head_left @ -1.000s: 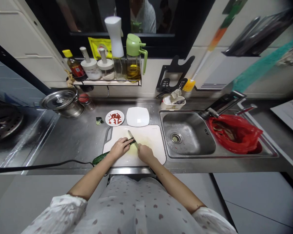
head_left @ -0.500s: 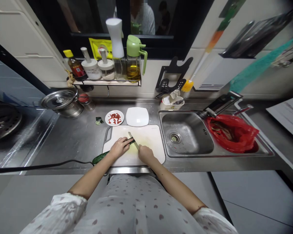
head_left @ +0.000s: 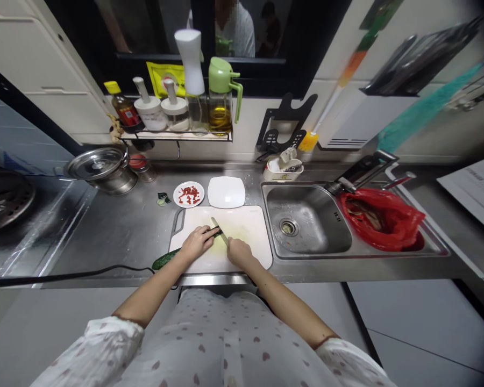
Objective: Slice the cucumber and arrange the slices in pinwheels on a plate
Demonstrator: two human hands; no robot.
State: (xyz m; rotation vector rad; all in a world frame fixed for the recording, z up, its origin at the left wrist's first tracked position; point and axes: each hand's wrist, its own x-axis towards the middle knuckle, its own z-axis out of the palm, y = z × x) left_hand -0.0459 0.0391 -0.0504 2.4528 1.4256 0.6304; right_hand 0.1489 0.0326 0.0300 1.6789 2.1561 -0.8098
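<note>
On the white cutting board (head_left: 246, 220), my left hand (head_left: 197, 244) presses its fingers down on a dark green cucumber (head_left: 166, 259). The cucumber sticks out below my left wrist past the board's left edge, and green also shows at my fingertips. My hand hides the middle, so I cannot tell if it is one piece. My right hand (head_left: 239, 253) is closed round the handle of a knife (head_left: 219, 228). Its blade points away and to the left, right beside my left fingertips at the cucumber's end. Pale, wet marks lie on the board.
Behind the board stand a plate of chopped red pieces (head_left: 189, 194) and a white square plate (head_left: 226, 192). Cucumber scraps (head_left: 163, 199) lie left of them. To the right is a sink (head_left: 306, 220) with a red bag (head_left: 381, 220). A black cord (head_left: 105, 267) crosses the counter.
Little differs. The view has shifted slightly, and the knife and both hands stay at nearly the same spot on the board.
</note>
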